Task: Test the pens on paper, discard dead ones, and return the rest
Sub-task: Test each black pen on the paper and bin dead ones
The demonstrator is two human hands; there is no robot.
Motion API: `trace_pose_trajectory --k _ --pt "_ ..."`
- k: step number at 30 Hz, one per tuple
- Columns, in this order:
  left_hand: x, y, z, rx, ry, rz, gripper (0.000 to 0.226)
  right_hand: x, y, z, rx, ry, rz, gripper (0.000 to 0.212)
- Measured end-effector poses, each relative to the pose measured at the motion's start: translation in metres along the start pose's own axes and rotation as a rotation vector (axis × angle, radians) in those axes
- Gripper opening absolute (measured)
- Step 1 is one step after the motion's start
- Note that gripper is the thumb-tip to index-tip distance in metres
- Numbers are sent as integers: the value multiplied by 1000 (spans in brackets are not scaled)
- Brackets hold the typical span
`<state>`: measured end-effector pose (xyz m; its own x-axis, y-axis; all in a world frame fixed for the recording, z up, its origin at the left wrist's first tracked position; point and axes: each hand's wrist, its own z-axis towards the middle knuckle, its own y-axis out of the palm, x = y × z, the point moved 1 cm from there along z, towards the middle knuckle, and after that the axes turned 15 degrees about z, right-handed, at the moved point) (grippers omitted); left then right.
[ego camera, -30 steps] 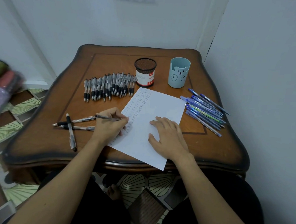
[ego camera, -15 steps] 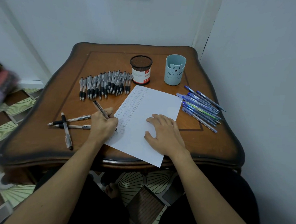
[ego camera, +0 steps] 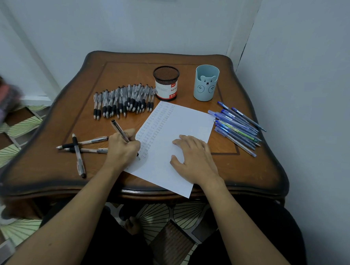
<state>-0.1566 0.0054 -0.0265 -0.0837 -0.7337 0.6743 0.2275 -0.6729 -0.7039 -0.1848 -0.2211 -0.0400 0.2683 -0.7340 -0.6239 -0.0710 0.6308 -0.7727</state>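
Head view. On a glossy brown wooden table (ego camera: pixel 249 173) with wavy, scalloped edges, a white sheet of paper (ego camera: pixel 183 120) lying askew at the middle of the near edge, one corner overhanging it. Columns of small pen marks down the sheet's left half.

Left hand (ego camera: pixel 122 149) curled tight round a slim silvery pen (ego camera: pixel 120 130), tip down at the sheet's left edge, barrel slanting up and away toward the far left corner. Right hand (ego camera: pixel 195 156) flat on the paper, fingers spread and straight, holding nothing.

Toward the far left, a close row of clear pens with black rubber grips (ego camera: pixel 120 102), side by side. Near the left edge, three more of the kind (ego camera: pixel 79 147), crossed over one another. Along the right edge, a loose fan of blue stick pens (ego camera: pixel 236 125).

By the far edge, a round black mesh cup (ego camera: pixel 165 83) with a red-and-white label, touching the row's end, and just beside it a smooth pale-blue cup (ego camera: pixel 206 83) with a bear face.
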Motion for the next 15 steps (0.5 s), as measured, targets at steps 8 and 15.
trace_pose_trajectory --k 8,15 --pt "0 1 1 -6 -9 17 43 1 1 1 6 1 -2 50" --pt "0 2 -1 -25 37 10 33 1 1 0 15 -3 -6 50"
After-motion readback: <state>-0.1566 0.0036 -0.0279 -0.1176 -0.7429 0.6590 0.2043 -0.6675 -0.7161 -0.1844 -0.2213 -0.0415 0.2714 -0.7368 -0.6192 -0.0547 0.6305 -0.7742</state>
